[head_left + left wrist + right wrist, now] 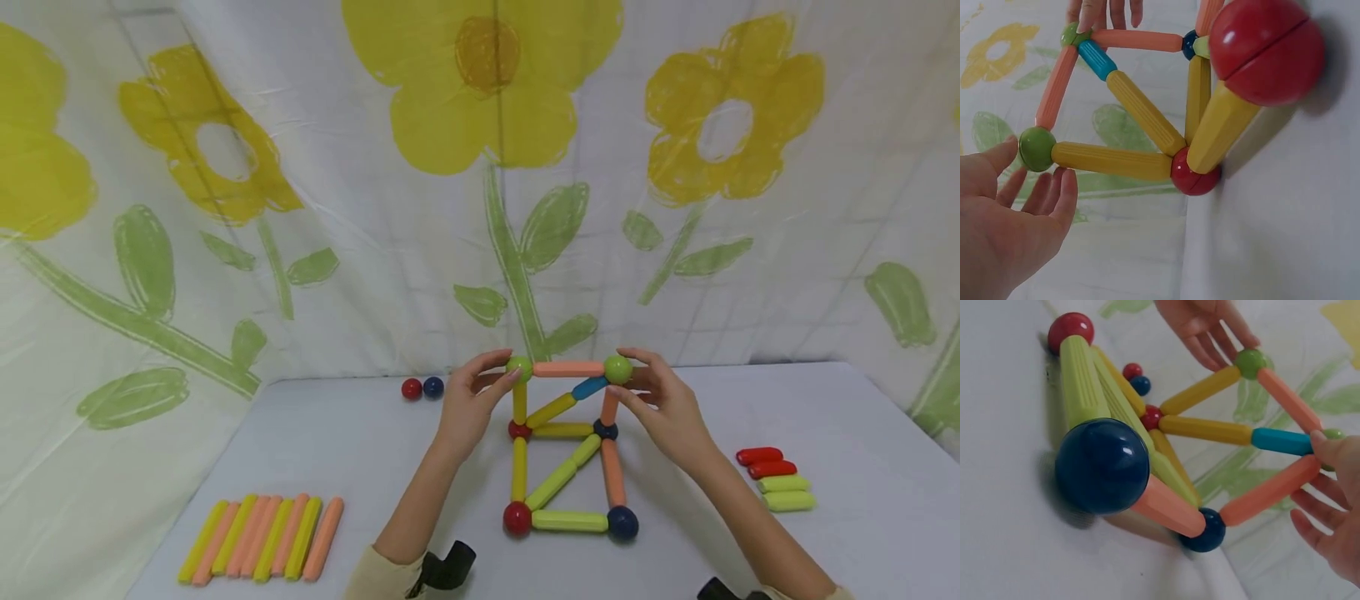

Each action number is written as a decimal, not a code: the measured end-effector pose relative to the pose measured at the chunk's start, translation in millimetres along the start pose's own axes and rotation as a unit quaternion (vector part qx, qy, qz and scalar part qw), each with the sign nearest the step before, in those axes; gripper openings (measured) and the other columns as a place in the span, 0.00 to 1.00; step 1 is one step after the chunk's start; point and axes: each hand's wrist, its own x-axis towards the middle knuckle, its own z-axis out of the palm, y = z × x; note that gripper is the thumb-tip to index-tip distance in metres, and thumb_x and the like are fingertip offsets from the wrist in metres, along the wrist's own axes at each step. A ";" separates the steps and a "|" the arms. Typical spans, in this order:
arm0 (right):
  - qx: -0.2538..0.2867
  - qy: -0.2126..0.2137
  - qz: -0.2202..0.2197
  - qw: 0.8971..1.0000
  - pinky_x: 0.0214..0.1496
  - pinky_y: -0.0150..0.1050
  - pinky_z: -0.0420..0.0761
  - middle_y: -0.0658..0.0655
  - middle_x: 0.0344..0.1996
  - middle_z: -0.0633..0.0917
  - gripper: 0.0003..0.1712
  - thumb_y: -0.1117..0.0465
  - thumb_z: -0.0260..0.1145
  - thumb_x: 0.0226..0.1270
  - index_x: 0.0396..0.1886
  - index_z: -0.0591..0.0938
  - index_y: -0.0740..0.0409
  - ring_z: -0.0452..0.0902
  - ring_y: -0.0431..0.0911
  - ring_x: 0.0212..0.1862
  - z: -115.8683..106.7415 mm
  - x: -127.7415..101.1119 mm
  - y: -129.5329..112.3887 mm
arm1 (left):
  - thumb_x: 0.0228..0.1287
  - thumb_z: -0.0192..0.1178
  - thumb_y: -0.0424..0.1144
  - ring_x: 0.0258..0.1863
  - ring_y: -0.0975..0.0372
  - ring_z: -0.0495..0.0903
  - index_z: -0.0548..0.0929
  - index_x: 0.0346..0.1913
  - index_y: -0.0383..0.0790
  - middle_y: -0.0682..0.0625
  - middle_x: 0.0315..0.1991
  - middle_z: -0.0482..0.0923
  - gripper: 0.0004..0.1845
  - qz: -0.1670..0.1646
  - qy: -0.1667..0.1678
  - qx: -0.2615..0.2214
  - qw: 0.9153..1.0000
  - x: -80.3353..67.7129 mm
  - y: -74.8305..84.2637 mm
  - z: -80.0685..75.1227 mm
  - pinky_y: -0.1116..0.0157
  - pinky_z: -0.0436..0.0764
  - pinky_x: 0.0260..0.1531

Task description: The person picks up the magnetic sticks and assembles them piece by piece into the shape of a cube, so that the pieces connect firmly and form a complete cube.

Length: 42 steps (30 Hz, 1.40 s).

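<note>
The frame (562,430) is propped on the worktop (375,467), its near balls resting there and its far side raised. The left green ball (519,367) is pinched between thumb and fingers of the left hand (471,404); the right green ball (618,369) is likewise pinched by the right hand (667,410). The rods look light and stiff, the balls smooth and perhaps slippery. Since joints might swivel or part, the frame is probably best held at its balls.
</note>
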 end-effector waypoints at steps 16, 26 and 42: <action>0.094 -0.169 0.115 0.974 0.58 0.40 0.86 0.72 0.62 0.82 0.27 0.63 0.67 0.78 0.70 0.72 0.69 0.81 0.66 0.62 2.2 -9.1 38.8 | 0.64 0.76 0.35 0.44 0.57 0.87 0.79 0.64 0.34 0.44 0.50 0.83 0.28 -0.227 -0.117 0.055 0.965 -88.0 -25.1 -17.1 0.57 0.89 0.47; 0.061 -0.186 0.137 0.971 0.56 0.39 0.84 0.65 0.56 0.86 0.20 0.61 0.71 0.74 0.58 0.83 0.68 0.84 0.58 0.57 8.5 -16.2 44.9 | 0.63 0.76 0.33 0.38 0.61 0.83 0.87 0.46 0.35 0.51 0.40 0.84 0.12 -0.205 -0.156 0.100 0.961 -85.9 -26.2 -20.1 0.64 0.88 0.44; 0.062 -0.240 0.162 0.955 0.42 0.33 0.83 0.57 0.46 0.87 0.14 0.57 0.77 0.68 0.42 0.82 0.60 0.81 0.44 0.41 -2.8 -73.3 16.3 | 0.71 0.66 0.30 0.49 0.57 0.85 0.85 0.59 0.26 0.37 0.54 0.86 0.17 -0.206 -0.034 0.043 0.977 -28.0 -48.6 -24.8 0.60 0.87 0.54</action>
